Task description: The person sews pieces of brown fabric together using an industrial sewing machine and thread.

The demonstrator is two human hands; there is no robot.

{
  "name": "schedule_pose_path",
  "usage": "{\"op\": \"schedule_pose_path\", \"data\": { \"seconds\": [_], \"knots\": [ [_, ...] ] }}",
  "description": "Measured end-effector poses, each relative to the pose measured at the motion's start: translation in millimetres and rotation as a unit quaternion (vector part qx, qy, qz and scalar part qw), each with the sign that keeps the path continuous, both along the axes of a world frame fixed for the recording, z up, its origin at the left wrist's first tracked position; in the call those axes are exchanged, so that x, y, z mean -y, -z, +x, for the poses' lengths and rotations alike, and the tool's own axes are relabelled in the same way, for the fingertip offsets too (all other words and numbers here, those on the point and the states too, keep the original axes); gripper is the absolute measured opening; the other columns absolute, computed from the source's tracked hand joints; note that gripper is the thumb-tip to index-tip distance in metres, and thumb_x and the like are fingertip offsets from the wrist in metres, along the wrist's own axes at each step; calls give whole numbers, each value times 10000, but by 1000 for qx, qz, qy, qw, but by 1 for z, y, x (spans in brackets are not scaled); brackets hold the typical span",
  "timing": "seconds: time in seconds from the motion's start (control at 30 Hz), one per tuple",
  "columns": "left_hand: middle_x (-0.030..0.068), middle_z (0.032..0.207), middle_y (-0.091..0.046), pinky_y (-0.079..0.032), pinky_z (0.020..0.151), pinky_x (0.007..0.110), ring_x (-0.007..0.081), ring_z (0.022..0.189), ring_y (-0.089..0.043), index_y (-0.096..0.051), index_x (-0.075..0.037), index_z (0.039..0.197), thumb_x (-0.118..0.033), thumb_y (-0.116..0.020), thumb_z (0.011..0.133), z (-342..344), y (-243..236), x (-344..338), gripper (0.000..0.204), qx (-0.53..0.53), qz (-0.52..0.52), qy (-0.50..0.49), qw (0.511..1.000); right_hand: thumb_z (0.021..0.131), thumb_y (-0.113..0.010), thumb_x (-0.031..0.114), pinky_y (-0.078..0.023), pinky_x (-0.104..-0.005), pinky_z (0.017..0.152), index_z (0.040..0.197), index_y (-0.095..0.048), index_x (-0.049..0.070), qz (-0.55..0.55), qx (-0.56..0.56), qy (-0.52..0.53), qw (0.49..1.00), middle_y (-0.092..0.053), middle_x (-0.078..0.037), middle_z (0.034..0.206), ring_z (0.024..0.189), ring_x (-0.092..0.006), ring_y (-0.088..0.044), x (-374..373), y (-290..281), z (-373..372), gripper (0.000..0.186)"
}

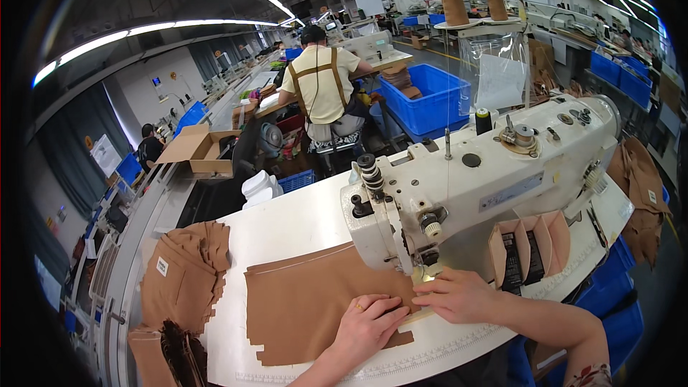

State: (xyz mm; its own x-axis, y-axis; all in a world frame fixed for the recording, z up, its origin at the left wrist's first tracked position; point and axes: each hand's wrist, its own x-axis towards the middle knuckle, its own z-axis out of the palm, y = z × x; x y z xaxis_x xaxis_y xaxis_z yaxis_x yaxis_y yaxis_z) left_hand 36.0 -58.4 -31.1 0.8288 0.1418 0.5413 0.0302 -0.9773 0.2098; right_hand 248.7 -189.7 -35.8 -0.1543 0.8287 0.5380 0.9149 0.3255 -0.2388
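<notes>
A flat brown leather-like piece (pixel 308 297) lies on the white table (pixel 287 226) in front of a white industrial sewing machine (pixel 473 179). My left hand (pixel 369 324) presses flat on the piece's right part, fingers spread, a ring on one finger. My right hand (pixel 459 295) rests on the piece's edge just below the needle area (pixel 423 261), fingers pointing left. Neither hand grips anything.
A stack of brown cut pieces (pixel 183 272) lies at the table's left. Folded brown parts with black labels (pixel 527 251) stand right of the needle. Thread cones (pixel 454 1) sit behind the machine. Blue bins (pixel 430 97), a cardboard box (pixel 197 150) and a seated person (pixel 322 86) are beyond.
</notes>
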Motion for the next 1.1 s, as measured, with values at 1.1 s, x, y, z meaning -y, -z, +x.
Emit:
{"op": "schedule_pose_path", "data": {
  "seconds": [1.1],
  "knots": [
    [24, 1174, -676, -426, 1059, 497, 270, 1188, -579, -747, -154, 1091, -189, -695, 901, 25, 3, -57, 200, -34, -64, -23, 997, 865, -702, 155, -549, -318, 684, 1034, -691, 101, -16, -57, -4, 998, -667, -10, 976, 803, -227, -630, 6, -16, -27, 178]
  ]
}}
